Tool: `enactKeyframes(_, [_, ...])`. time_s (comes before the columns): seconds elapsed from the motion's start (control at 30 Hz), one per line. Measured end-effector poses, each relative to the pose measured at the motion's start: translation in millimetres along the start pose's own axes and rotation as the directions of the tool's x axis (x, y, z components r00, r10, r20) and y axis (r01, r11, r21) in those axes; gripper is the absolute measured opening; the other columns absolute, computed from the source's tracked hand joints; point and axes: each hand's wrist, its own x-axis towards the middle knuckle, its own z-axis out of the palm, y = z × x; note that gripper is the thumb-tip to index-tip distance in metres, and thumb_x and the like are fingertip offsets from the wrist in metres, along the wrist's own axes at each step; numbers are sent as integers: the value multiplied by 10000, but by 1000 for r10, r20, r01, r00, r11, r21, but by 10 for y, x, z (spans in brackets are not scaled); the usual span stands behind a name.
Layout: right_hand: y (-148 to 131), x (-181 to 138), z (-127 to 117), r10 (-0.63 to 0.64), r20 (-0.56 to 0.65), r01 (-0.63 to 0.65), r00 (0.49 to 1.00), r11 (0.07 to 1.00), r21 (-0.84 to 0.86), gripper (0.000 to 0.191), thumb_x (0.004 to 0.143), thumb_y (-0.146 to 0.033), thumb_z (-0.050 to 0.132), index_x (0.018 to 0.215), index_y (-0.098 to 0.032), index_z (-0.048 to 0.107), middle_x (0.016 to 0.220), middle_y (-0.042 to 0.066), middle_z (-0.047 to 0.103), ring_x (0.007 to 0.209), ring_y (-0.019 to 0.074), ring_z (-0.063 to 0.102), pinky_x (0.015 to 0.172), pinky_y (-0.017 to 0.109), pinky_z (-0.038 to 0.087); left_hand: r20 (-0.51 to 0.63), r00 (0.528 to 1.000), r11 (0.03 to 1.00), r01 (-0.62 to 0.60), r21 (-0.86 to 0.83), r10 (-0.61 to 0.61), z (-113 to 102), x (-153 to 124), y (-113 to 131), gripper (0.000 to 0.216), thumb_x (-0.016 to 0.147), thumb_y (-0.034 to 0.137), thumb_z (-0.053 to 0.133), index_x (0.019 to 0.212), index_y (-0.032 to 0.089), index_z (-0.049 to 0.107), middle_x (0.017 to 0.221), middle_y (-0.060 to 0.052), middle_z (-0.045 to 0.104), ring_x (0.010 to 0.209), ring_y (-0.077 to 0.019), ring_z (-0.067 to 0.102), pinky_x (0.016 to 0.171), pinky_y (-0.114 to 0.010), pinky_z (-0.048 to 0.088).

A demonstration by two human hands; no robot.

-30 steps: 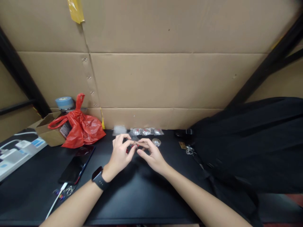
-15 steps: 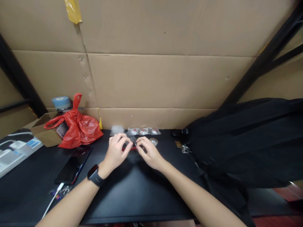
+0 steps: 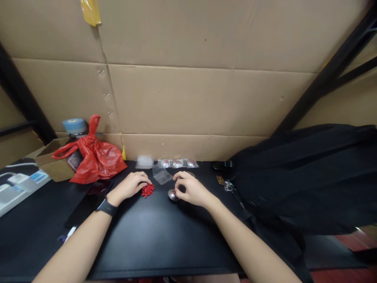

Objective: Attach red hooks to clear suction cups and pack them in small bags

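Brown cardboard sheets are walling in the back of a black bench [image 3: 165, 239], and the person is working close to its far edge. A second ago both hands were raised together above the surface, pinching something small between their fingertips; now they have parted and come down. The left hand [image 3: 129, 186], with a dark watch [image 3: 106, 206] on its wrist, is lying palm down with loosely curled fingers, its fingertips resting just beside a little heap of red pieces [image 3: 147, 190] that is now showing on the bench where the hands had covered it. The right hand [image 3: 190, 190] is curling over a small round silver disc [image 3: 173, 195], thumb and forefinger closing on its rim while it is sitting on the surface; whether it is lifted at all I cannot tell. Between the two hands, slightly further back, a clear plastic bag [image 3: 162, 176] is lying flat and open to view. To me the split looks like one assembly being set down and the parts for another being reached for. Along the far edge a row of bagged discs [image 3: 177, 163] is sitting against the cardboard, a red plastic bag [image 3: 94, 161] is slumping toward the far left corner, and a black cloth [image 3: 309, 177] is covering the right side.
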Motion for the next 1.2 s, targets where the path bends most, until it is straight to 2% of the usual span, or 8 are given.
enactKeyframes(0.13, [62,2,-6,13,52,-14,999,1000,16,87,832,-206,625,750,-208,657,1055,51,644,967,204,601,895,368,470,22,1000,999,-15,46,14,-2,16,12,338,918,120,478,1021,293,750,1041,-27,680,963,-164,633,874,-262,460])
enactKeyframes(0.23, [178,-2,-36,86,7,-86,996,996,-20,59,853,-219,601,845,-217,659,1041,51,644,981,206,593,904,359,463,34,999,991,7,131,-11,-20,6,-5,443,870,38,448,1031,319,751,1067,-12,692,989,-172,623,867,-283,439])
enactKeyframes(0.4, [432,-28,-77,282,-101,-297,954,933,-202,205,821,-217,610,1024,-204,639,1094,93,642,1009,247,578,890,369,446,-12,998,967,67,245,-66,-60,-32,-41,308,895,154,510,979,312,760,1050,-16,708,991,-209,600,866,-339,393])
enactKeyframes(0.53, [608,-44,-47,380,-88,-390,921,894,-220,204,811,-222,609,1012,-211,638,1041,80,675,911,226,610,810,324,446,-61,994,965,108,237,-96,-65,-39,-44,158,891,280,603,965,284,743,1014,-27,718,1002,-233,581,853,-351,361])
enactKeyframes(0.73, [798,-45,39,365,-91,-373,927,923,-98,190,786,-204,627,975,-208,645,965,60,689,838,187,625,766,281,454,-110,979,944,198,263,-174,-14,-6,33,135,906,246,580,839,236,696,923,-31,715,938,-228,588,779,-331,339])
enactKeyframes(0.83, [848,-47,68,353,-94,-359,931,932,-47,185,775,-190,622,957,-203,650,918,50,689,806,182,625,758,285,462,-158,970,943,220,251,-184,9,0,53,144,933,247,533,872,226,661,905,-28,713,903,-218,600,786,-331,325])
enactKeyframes(0.97, [896,-55,92,357,-113,-356,927,934,26,199,758,-185,633,956,-200,649,890,40,686,780,178,631,755,293,476,-236,949,957,249,150,-210,11,14,66,153,953,307,521,908,232,648,914,-12,726,884,-199,628,804,-331,292])
enactKeyframes(1.2, [878,-41,72,351,-225,-336,909,936,103,261,746,-191,665,1004,-201,634,953,54,673,844,190,630,820,339,490,-320,932,975,207,79,-172,-7,58,194,138,919,352,605,923,254,702,971,-24,748,977,-220,616,817,-345,253])
